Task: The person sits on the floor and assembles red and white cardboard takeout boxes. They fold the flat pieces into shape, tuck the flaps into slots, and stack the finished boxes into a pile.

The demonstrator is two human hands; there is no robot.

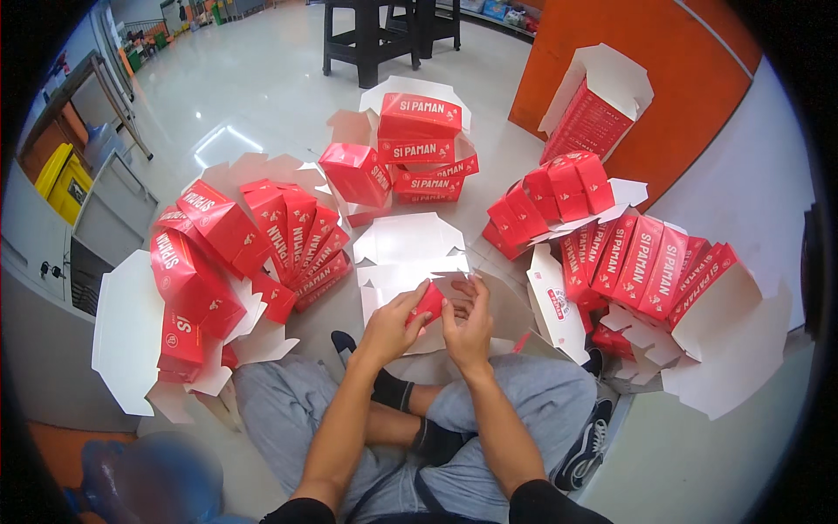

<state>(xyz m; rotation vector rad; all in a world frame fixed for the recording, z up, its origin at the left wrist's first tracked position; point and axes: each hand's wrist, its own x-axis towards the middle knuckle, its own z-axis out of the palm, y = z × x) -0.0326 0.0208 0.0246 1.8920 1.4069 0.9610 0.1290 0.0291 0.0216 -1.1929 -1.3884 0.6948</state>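
Observation:
In front of my crossed legs lies a partly folded cardboard box [410, 236], white inside and red outside, its wide white flap spread away from me. My left hand [394, 325] grips its near left side, where a red patch shows between the hands. With fingers bent, my right hand [467, 321] pinches the white edge at the near right corner. Both hands are close together over the box, and they hide much of its near wall. Just beyond the flap stands a stack of red folded boxes [423, 148] with open white lids.
Nested red boxes [201, 231] crowd my left, and more rows [642, 266] curve along my right. One tall red box [589, 118] stands by an orange panel [559, 52]. Black stools [367, 44] are at the back; a blue translucent container [148, 480] sits lower left.

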